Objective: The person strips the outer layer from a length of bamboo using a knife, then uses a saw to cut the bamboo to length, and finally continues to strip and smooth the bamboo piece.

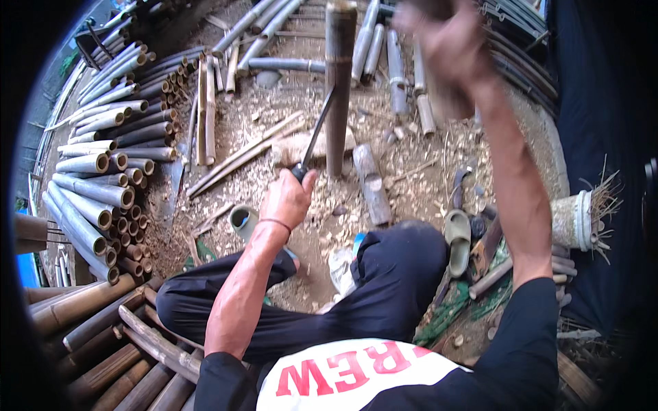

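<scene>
My left hand (284, 198) is closed round the dark handle of a long-bladed knife (316, 137). Its blade slants up and meets the side of a brown bamboo pole (338, 103), which stands upright in front of me; whether the edge has bitten in, I cannot tell. Up at the right, my right hand (456, 51) is raised and blurred by motion. It grips a thick brown piece of wood (445, 96), apart from the knife and the pole. Behind the pole's lower part lies a pale log (288, 151), and a short notched wood block (372, 185) rests to its right.
Bamboo tubes (96, 164) are stacked at the left, with thicker poles (89, 301) below. Wood chips (404, 157) cover the ground. A green clog (458, 240) and a white bucket (569, 220) stand at the right. Loose bamboo lengths (288, 65) lie ahead.
</scene>
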